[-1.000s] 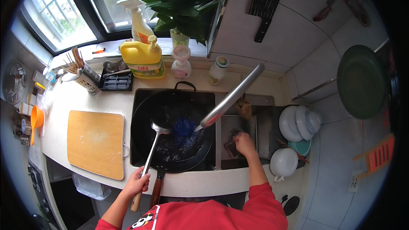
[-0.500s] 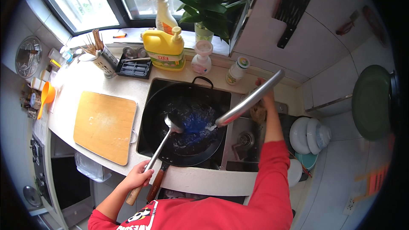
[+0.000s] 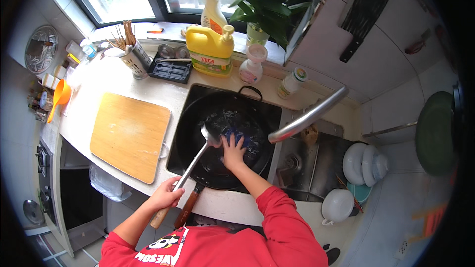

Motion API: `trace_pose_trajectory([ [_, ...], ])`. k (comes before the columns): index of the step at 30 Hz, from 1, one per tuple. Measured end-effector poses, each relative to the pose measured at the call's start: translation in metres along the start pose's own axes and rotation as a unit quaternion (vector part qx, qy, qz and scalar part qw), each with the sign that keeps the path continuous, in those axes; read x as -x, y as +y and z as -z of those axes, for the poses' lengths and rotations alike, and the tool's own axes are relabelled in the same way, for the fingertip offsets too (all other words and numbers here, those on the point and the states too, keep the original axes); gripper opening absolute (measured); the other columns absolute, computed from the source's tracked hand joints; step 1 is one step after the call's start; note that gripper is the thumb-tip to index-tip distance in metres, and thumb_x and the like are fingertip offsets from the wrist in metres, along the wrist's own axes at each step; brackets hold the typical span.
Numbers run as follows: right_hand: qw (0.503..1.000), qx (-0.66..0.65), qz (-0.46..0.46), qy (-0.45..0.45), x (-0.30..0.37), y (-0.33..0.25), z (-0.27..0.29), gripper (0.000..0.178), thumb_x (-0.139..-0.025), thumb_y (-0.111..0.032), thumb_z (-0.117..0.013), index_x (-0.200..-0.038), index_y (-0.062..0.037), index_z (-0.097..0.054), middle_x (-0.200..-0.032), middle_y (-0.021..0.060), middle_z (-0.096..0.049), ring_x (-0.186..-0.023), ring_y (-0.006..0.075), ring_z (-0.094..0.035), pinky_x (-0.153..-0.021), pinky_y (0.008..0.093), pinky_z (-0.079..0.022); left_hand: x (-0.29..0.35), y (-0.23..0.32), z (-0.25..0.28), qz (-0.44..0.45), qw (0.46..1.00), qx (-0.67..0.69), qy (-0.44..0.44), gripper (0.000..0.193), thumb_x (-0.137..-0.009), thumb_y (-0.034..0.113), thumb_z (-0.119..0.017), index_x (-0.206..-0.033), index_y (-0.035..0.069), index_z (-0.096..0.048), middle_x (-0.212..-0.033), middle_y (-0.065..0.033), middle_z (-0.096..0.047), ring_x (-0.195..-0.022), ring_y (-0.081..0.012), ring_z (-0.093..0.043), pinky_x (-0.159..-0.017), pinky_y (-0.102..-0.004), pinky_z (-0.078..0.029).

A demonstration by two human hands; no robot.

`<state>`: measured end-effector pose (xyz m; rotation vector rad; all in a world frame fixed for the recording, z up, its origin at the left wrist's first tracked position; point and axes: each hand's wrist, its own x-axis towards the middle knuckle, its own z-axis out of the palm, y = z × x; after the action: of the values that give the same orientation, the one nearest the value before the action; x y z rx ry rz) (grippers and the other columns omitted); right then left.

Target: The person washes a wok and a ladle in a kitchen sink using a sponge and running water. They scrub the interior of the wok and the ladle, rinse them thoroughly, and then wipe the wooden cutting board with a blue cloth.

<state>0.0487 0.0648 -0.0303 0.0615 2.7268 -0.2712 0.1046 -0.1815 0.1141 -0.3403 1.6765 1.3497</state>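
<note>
My left hand (image 3: 167,195) is closed round the wok spatula (image 3: 198,158), near its wooden handle end. The metal head of the spatula tilts down into a large black wok (image 3: 184,143). My right hand (image 3: 233,151) reaches into the wok with fingers spread, just right of the spatula head. Under its fingertips lies a blue patch (image 3: 241,137) amid water glints; I cannot make out whether it is a cloth or something else. The wok's brown wooden handle (image 3: 186,210) points toward me. A steel tap spout (image 3: 309,114) ends beside the wok's right rim.
On the left lies a wooden cutting board (image 3: 129,136). Behind the wok stand a yellow jug (image 3: 210,52), a pump bottle (image 3: 253,64) and a black tray (image 3: 170,70). To the right are a steel sink (image 3: 321,160) and stacked white bowls (image 3: 363,163). A cleaver (image 3: 363,15) hangs on the wall.
My right hand has come away from the tap's base and down into the wok, over the blue patch. My left hand keeps its hold on the spatula. The whole view has shifted slightly.
</note>
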Motion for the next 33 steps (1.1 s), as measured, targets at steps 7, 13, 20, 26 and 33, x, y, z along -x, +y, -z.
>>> trace_pose_trajectory([
  [7,0.848,-0.499,-0.013,0.178,-0.031,0.060,-0.024,0.032,-0.067,0.003,-0.050,-0.096,-0.0027,-0.061,-0.102,0.0154,-0.060,-0.099,0.0281,-0.057,-0.088,0.0313,-0.042,0.000,-0.003,0.011,0.001,0.998,-0.057,-0.006,0.049,-0.084,0.011,-0.056,-0.128,0.001,-0.037,-0.056,-0.0006,-0.047,-0.043,-0.0084,-0.045,-0.042,-0.0243,-0.038],
  [13,0.857,-0.401,0.164,0.278,0.017,0.001,0.072,0.028,-0.065,0.001,-0.055,-0.091,-0.0060,-0.058,-0.099,0.0148,-0.056,-0.095,0.0344,-0.052,-0.087,0.0380,-0.042,-0.002,0.018,0.003,-0.026,0.992,-0.115,-0.040,0.051,-0.081,0.010,-0.057,-0.128,0.003,-0.038,-0.059,-0.0011,-0.047,-0.048,-0.0086,-0.046,-0.044,-0.0246,-0.038],
  [20,0.874,-0.392,0.045,0.284,-0.042,0.039,0.023,0.034,-0.069,0.005,-0.050,-0.101,-0.0021,-0.058,-0.104,0.0170,-0.057,-0.098,0.0379,-0.053,-0.088,0.0388,-0.043,0.014,0.030,0.007,-0.094,0.956,-0.276,0.031,0.049,-0.077,0.011,-0.058,-0.123,0.003,-0.044,-0.064,-0.0106,-0.056,-0.058,-0.0213,-0.057,-0.056,-0.0331,-0.045],
  [26,0.990,-0.110,-0.079,0.029,-0.042,0.036,-0.006,0.054,-0.075,-0.015,-0.057,-0.127,-0.0229,-0.044,-0.142,0.0107,-0.024,-0.126,0.0449,-0.023,-0.088,0.0631,-0.035,0.010,0.030,0.016,-0.191,0.852,-0.469,0.133,0.051,-0.075,0.007,-0.054,-0.125,0.005,-0.044,-0.080,-0.0214,-0.060,-0.074,-0.0361,-0.060,-0.066,-0.0416,-0.048],
  [33,0.977,-0.085,-0.138,0.137,-0.035,0.034,-0.028,0.036,-0.077,-0.013,-0.057,-0.112,-0.0135,-0.053,-0.133,0.0128,-0.034,-0.120,0.0403,-0.033,-0.082,0.0582,-0.041,-0.008,0.028,0.027,-0.130,0.832,-0.530,0.101,0.058,-0.070,0.003,-0.054,-0.127,0.005,-0.041,-0.097,-0.0213,-0.055,-0.088,-0.0390,-0.055,-0.078,-0.0436,-0.045],
])
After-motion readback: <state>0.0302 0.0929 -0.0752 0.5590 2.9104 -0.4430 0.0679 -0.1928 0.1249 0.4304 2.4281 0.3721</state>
